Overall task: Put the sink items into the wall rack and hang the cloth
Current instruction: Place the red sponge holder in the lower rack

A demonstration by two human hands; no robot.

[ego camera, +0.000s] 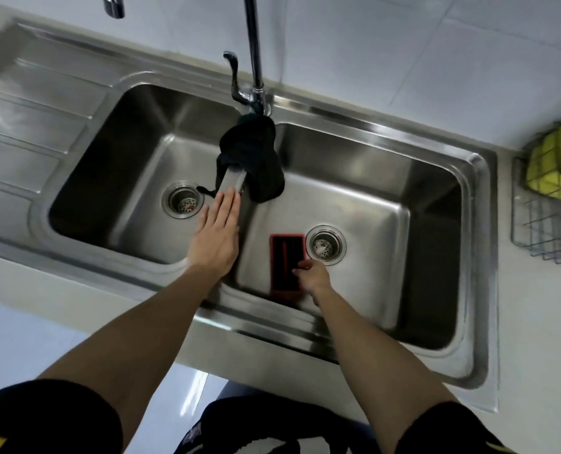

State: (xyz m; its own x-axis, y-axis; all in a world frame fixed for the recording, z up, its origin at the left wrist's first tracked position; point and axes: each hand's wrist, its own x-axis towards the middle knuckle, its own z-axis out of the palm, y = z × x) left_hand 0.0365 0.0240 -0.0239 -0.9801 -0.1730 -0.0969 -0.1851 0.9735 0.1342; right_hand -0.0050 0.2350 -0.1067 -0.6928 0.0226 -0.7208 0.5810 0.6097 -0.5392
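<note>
A red and black scrub pad lies in the right basin of the steel double sink, beside the drain. My right hand pinches the pad's near right edge. A black cloth is draped over the divider between the two basins, below the tap. My left hand lies flat and open on the divider, fingertips just short of the cloth. The wire wall rack is at the right edge and holds a yellow-green sponge.
The tall tap rises behind the divider, with its lever to the left. Each basin has a round drain strainer. A ribbed draining board lies to the left. White tiles cover the wall behind.
</note>
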